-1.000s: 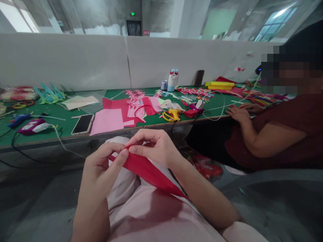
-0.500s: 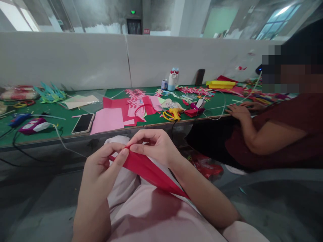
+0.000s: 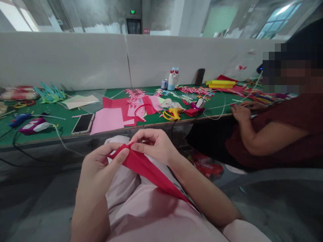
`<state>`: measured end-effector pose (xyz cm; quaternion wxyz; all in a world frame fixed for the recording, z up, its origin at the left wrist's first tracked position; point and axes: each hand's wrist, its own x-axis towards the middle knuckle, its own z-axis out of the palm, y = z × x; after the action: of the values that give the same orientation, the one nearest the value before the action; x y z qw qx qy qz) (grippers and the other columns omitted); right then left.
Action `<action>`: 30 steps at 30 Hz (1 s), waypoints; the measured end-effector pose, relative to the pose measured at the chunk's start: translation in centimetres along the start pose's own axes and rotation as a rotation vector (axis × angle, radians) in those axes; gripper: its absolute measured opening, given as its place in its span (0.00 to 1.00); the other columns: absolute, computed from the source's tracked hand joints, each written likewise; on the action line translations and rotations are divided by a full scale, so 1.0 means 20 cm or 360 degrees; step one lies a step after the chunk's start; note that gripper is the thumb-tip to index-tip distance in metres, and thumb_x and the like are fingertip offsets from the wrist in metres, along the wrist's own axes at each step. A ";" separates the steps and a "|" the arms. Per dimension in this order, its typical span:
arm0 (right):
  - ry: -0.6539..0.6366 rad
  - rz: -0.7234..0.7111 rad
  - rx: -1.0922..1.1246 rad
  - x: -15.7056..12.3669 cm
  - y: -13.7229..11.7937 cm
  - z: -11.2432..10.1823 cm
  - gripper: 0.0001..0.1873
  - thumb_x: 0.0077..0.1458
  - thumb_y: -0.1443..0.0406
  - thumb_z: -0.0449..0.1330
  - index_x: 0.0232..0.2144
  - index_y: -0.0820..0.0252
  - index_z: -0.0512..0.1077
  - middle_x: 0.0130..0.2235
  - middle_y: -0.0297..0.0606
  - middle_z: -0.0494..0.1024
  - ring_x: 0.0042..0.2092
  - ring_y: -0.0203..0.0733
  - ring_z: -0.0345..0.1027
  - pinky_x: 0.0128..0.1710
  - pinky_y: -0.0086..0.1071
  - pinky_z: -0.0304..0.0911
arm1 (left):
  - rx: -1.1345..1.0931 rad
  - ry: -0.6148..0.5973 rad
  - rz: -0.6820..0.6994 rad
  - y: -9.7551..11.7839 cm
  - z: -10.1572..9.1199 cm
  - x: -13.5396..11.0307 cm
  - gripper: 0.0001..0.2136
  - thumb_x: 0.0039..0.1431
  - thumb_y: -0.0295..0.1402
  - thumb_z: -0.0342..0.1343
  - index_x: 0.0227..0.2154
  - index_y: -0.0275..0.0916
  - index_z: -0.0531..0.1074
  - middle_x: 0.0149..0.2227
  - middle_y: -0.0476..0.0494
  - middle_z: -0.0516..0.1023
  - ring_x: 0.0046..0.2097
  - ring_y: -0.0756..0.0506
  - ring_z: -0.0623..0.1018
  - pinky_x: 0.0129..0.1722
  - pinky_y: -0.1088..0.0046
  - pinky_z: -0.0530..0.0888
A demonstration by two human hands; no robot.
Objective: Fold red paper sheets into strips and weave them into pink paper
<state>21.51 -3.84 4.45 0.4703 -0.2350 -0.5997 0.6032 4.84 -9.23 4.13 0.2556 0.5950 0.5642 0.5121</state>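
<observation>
A long red sheet (image 3: 153, 174), which looks like thin paper, stretches slantwise over my lap. Its near end runs down toward my right forearm. My left hand (image 3: 101, 164) pinches the upper left corner between thumb and index finger. Close beside it, my right hand (image 3: 155, 146) grips the top edge, also with thumb and fingertips. Both sets of fingertips are nearly together at the sheet's far end. The fingers of my right hand hide part of that edge.
On the green table (image 3: 60, 129) ahead lie a phone (image 3: 83, 123), pink paper (image 3: 107, 120) and a yellow glue gun (image 3: 174, 113). A purple-and-white device (image 3: 34, 126) with a cord is at left. A white bottle (image 3: 173, 80) stands behind. At right sits a co-worker (image 3: 272, 131).
My fingertips have parted slightly at the sheet's end, and more of its corner shows between them. My left hand has shifted a little left. The co-worker's hand has moved slightly.
</observation>
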 end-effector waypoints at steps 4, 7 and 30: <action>-0.0045 0.0106 0.0020 0.00 -0.01 -0.01 0.15 0.42 0.58 0.70 0.29 0.64 0.75 0.28 0.33 0.75 0.29 0.30 0.66 0.30 0.25 0.64 | -0.0088 -0.0057 -0.0090 -0.01 0.00 0.00 0.09 0.52 0.41 0.61 0.31 0.41 0.77 0.30 0.47 0.80 0.31 0.45 0.77 0.28 0.72 0.72; -0.0076 0.0185 0.0062 0.00 -0.01 -0.02 0.16 0.41 0.59 0.70 0.30 0.64 0.75 0.27 0.32 0.74 0.27 0.30 0.65 0.28 0.25 0.63 | -0.0093 -0.0020 -0.0104 -0.03 0.00 0.00 0.10 0.53 0.41 0.61 0.32 0.40 0.78 0.32 0.47 0.80 0.31 0.46 0.76 0.28 0.74 0.71; -0.0042 0.0231 0.0099 -0.01 0.03 -0.04 0.18 0.38 0.57 0.72 0.28 0.64 0.73 0.28 0.32 0.74 0.28 0.30 0.66 0.30 0.25 0.63 | -0.0020 -0.0214 -0.0131 -0.05 -0.01 0.02 0.12 0.51 0.42 0.62 0.30 0.37 0.78 0.30 0.44 0.79 0.30 0.47 0.74 0.29 0.74 0.70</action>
<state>22.14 -3.41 3.66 0.4244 -0.2554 -0.5682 0.6571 4.27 -8.58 3.47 0.3175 0.6026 0.5666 0.4637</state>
